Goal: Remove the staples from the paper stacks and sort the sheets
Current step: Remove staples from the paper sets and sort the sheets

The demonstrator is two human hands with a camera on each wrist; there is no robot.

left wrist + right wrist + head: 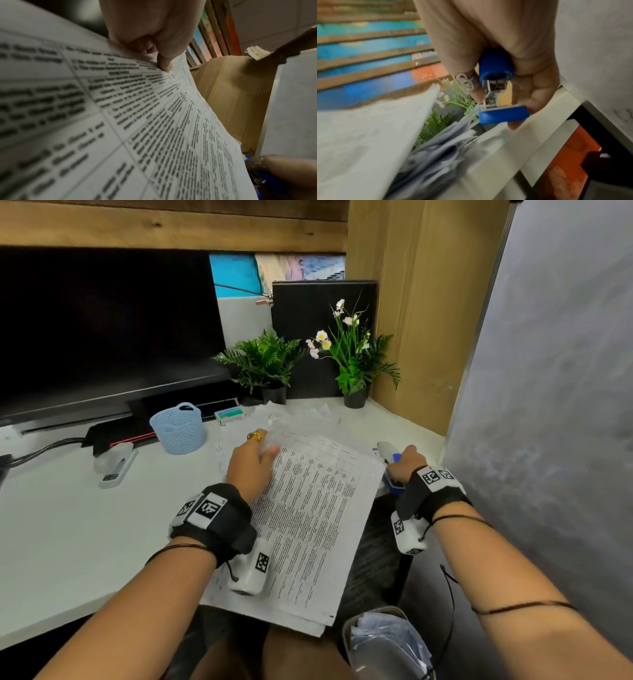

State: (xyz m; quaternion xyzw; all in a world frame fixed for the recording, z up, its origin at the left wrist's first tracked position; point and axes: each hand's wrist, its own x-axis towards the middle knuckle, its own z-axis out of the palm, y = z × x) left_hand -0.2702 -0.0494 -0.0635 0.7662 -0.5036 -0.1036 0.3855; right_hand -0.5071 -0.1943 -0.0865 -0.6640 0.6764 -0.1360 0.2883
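Paper stack (308, 522) of printed table sheets lies at the near edge of the white tabletop (68, 525), overhanging it toward the person's lap, its long axis running from the near edge up and away toward the far right corner. The left hand (251, 465) sits on the stack's far left corner, its grip pinching a lifted sheet there between thumb and curled fingers (164, 65) — the left wrist view shows the paper curling up under that pinch. The right hand (406, 465) is just beside the stack's right edge, at the tabletop's right edge, its grip clenched round a blue staple remover (498, 93) whose metal nose points out past the fingertips. So the pinched corner lies to the left of the tool and slightly farther away, across the short width of the page; no staple can be made out. Judging from this, the right hand would have to travel leftward over the sheet while the left steadies the corner. Loose crumpled sheets (301, 414) lie beyond the stack, toward the far edge.
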